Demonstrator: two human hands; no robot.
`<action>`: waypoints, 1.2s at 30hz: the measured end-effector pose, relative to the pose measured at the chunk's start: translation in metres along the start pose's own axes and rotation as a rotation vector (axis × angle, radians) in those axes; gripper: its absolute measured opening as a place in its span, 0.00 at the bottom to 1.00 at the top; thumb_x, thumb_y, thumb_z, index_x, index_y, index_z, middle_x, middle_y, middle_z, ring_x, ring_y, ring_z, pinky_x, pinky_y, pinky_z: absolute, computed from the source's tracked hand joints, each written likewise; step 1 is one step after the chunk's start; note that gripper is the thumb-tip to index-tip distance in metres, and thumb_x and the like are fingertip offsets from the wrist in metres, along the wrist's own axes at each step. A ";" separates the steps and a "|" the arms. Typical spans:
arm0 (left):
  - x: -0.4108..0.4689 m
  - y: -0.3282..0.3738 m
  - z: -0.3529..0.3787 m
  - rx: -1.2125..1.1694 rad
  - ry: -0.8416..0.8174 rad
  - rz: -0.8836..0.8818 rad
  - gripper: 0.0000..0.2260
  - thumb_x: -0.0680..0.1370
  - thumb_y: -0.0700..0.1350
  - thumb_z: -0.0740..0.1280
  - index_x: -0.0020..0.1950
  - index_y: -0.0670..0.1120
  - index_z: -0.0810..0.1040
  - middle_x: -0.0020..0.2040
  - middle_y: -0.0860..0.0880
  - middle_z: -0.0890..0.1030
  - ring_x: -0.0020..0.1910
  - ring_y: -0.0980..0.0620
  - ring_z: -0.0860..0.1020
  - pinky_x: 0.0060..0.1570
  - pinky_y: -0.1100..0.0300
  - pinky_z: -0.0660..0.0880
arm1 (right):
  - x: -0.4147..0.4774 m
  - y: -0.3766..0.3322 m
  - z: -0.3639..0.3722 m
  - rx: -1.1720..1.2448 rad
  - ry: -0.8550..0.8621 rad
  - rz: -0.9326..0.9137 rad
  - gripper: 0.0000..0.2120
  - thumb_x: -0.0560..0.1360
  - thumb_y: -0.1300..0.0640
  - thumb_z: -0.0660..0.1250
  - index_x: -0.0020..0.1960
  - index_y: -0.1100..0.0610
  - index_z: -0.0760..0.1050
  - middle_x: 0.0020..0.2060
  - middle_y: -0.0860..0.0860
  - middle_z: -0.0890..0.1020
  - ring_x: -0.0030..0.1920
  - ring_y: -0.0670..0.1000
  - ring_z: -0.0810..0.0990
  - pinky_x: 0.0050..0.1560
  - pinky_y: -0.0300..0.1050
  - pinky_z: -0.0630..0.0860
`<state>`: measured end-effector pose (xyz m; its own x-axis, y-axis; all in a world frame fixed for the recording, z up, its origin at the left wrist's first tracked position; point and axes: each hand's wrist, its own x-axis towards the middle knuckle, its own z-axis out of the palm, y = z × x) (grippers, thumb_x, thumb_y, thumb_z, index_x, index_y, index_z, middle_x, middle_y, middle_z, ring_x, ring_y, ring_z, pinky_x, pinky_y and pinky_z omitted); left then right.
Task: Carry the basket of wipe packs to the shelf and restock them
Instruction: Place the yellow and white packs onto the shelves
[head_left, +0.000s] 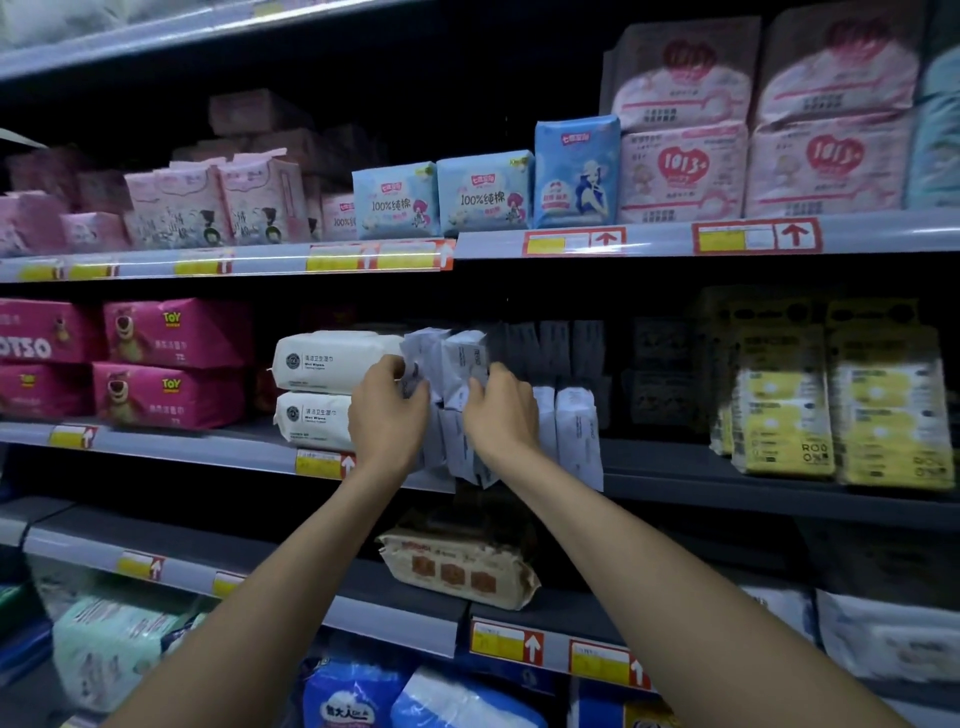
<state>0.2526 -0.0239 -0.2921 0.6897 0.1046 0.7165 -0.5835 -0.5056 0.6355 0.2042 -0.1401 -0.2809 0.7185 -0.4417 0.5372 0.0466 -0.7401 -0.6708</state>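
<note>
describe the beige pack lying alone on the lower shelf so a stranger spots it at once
Find the shelf where the left hand and right hand grip white packs, then drop one level. Directly below them a beige pack lies flat. It alone is kraft-brown with orange squares; nearby packs are white, blue or green.

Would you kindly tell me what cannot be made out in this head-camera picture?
Head view:
- Print on the wipe packs: blurred by motion.
- Fingertips of the left hand and right hand: hidden behind the packs they grip.
- Dark packs to the right of them: too dim to identify.
- Price tag text: blurred.
- Basket: not in view.
</note>
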 end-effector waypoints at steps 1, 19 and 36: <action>-0.002 0.001 0.000 0.015 -0.018 0.000 0.14 0.80 0.44 0.70 0.40 0.51 0.66 0.34 0.53 0.69 0.35 0.44 0.70 0.31 0.53 0.59 | 0.002 0.001 -0.002 0.017 -0.018 0.003 0.11 0.85 0.52 0.59 0.55 0.60 0.74 0.50 0.58 0.81 0.52 0.60 0.80 0.52 0.58 0.80; -0.038 0.057 -0.048 0.603 -0.359 0.097 0.27 0.78 0.66 0.63 0.67 0.47 0.73 0.60 0.41 0.79 0.59 0.35 0.77 0.58 0.38 0.75 | -0.030 0.043 -0.102 -0.085 -0.037 -0.344 0.16 0.78 0.58 0.68 0.66 0.52 0.79 0.61 0.49 0.82 0.62 0.52 0.80 0.60 0.53 0.79; -0.110 0.167 0.046 0.646 -0.384 0.495 0.39 0.78 0.70 0.60 0.84 0.53 0.56 0.75 0.41 0.70 0.72 0.37 0.71 0.66 0.41 0.71 | -0.046 0.139 -0.239 -0.425 0.038 -0.071 0.41 0.76 0.35 0.68 0.82 0.48 0.56 0.82 0.56 0.53 0.83 0.59 0.49 0.79 0.57 0.56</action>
<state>0.0993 -0.1595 -0.2779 0.5867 -0.4878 0.6464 -0.5769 -0.8120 -0.0892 0.0111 -0.3440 -0.2768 0.6976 -0.3947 0.5979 -0.2010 -0.9089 -0.3655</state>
